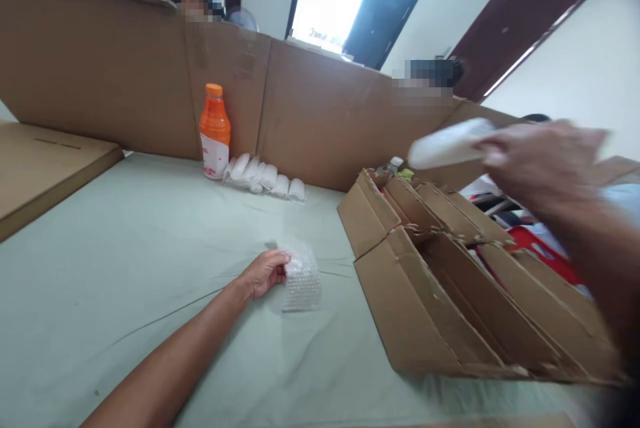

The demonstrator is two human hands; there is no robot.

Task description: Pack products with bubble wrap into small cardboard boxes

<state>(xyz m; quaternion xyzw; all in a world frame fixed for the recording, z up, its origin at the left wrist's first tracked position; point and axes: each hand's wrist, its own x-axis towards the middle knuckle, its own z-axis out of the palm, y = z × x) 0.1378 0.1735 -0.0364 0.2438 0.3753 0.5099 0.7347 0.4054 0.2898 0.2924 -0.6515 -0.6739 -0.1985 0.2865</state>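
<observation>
Left hand [265, 273] pinches clear, curved bubble-wrap sheet [304, 285] at its edge, over pale green cloth [150, 268]; right hand [540, 155], blurred, grips white rounded cylinder [445, 145] near brown cardboard divider box [385, 301]; keep pinch light, bubbles uncrushed; cylinder clear of flaps.

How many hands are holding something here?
2. The left hand holds bubble wrap over the pale green cloth; the right hand, blurred, holds a white bundle near the divided cardboard box. Others may be hidden behind the cardboard wall.
</observation>
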